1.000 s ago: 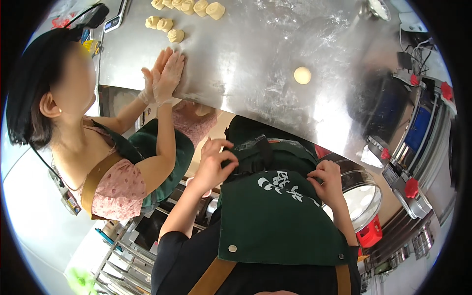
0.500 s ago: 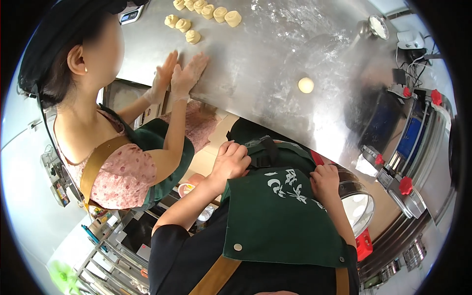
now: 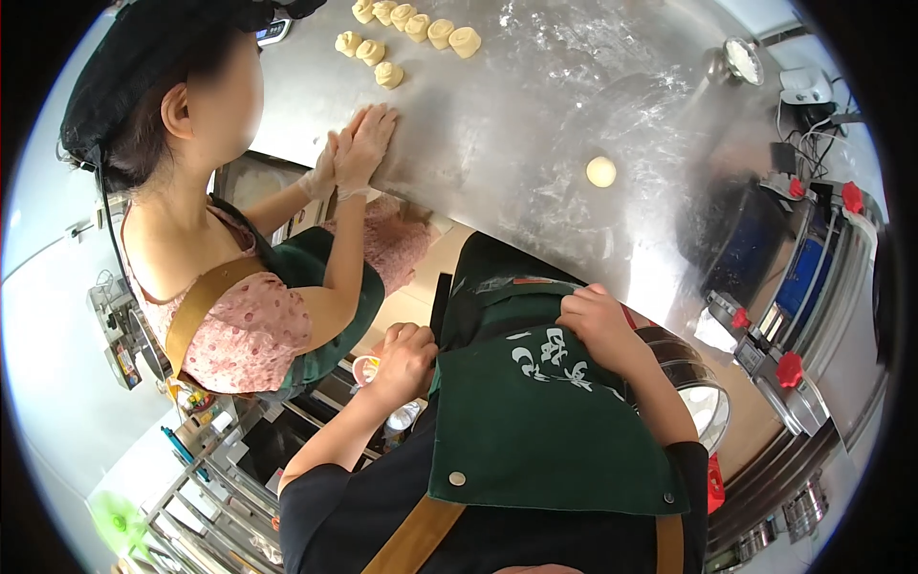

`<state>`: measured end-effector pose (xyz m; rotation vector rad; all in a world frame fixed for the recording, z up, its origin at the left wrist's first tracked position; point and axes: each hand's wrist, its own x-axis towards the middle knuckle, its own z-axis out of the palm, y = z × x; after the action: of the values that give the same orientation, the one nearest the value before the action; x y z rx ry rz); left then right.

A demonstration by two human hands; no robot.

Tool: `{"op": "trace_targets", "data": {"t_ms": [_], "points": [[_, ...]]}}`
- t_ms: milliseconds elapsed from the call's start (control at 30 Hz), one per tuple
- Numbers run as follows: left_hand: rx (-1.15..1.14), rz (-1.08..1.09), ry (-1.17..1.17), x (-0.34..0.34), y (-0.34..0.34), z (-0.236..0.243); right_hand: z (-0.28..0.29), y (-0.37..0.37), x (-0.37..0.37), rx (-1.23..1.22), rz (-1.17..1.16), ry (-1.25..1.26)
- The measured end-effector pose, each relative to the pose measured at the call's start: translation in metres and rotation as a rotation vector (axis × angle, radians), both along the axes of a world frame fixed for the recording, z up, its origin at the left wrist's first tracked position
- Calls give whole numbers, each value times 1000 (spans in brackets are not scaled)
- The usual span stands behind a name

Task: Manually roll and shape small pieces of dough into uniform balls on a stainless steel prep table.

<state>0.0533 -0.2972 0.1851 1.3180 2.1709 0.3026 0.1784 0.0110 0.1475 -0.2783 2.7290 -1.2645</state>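
Note:
I wear a dark green apron (image 3: 535, 430) with tan shoulder straps. My left hand (image 3: 405, 356) is closed at the apron's left side, by the end of a black strap (image 3: 442, 300) that stands up from the waist; its fingers seem to grip that strap. Across the front, my right hand (image 3: 598, 320) rests at the apron's upper right edge with curled fingers. What those fingers hold, if anything, is hidden. Both hands are bare and below the near edge of a steel table (image 3: 497, 187). A single round dough ball (image 3: 601, 172) sits on it.
To my left a co-worker in an apron presses gloved hands (image 3: 359, 148) together at the table edge. Rolled dough pieces (image 3: 416, 27) stand beyond. Flour and a metal bowl (image 3: 741, 60) lie at the far right, near a machine with red knobs (image 3: 789, 369).
My left hand has moved left and down, away from the waist. My right hand has shifted up and left onto the apron. The co-worker's hands have come together.

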Motion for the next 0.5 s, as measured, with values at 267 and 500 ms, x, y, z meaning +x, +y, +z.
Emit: {"op": "trace_targets", "data": {"t_ms": [267,500], "points": [[158,96,-123,-58,61,7,10,27,23,-136,-161,-196],[109,-141,-312,-55,96,-8,2,28,110,-126,-408,-498]]}}
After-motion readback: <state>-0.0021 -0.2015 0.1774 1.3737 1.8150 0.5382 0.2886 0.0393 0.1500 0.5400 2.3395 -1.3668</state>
